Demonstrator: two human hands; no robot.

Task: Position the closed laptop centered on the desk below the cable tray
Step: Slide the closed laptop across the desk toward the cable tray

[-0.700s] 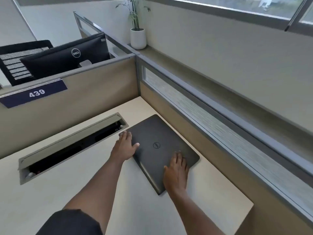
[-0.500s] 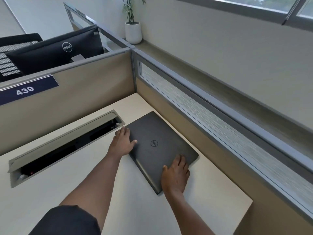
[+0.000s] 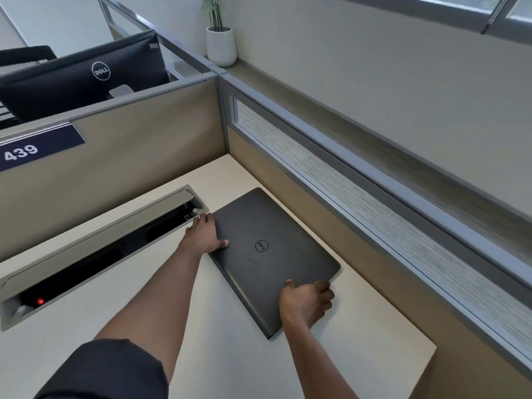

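Observation:
A closed black laptop (image 3: 273, 254) lies at an angle on the pale desk (image 3: 201, 355), close to the right partition and right of the cable tray (image 3: 95, 249), whose lid is open. My left hand (image 3: 204, 236) grips the laptop's far left edge, thumb on the lid. My right hand (image 3: 306, 302) holds the near right edge, fingers curled around it and thumb on top.
A beige partition (image 3: 129, 156) with a "439" label (image 3: 34, 148) rises behind the tray. A frosted glass partition (image 3: 374, 211) runs along the right. A black monitor (image 3: 83, 76) stands behind the partition, and a white potted plant (image 3: 221, 46) sits on the ledge.
My right hand has slid from flat on the lid to the near right edge and curled around it. My left hand stays on the far left edge. The view tilted slightly.

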